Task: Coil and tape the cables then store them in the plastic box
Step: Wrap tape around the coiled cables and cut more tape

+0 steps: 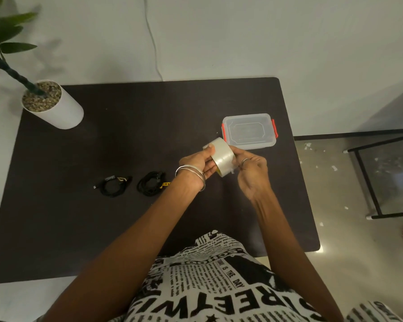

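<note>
A roll of clear tape (223, 156) is held above the dark table (102, 140). My left hand (199, 162) grips the roll from the left, thumb on top. My right hand (251, 169) pinches the tape's loose end at the roll's right side. Two coiled black cables lie on the table to the left of my hands: one (113, 185) farther left, the other (150, 183) beside my left wrist with a yellow tag. The clear plastic box (249, 131) with red clips stands shut, just beyond the tape roll.
A white pot (56, 108) with a green plant stands at the table's far left corner. A white wire (153, 43) runs down the wall behind. A black metal frame (370, 177) stands on the floor to the right.
</note>
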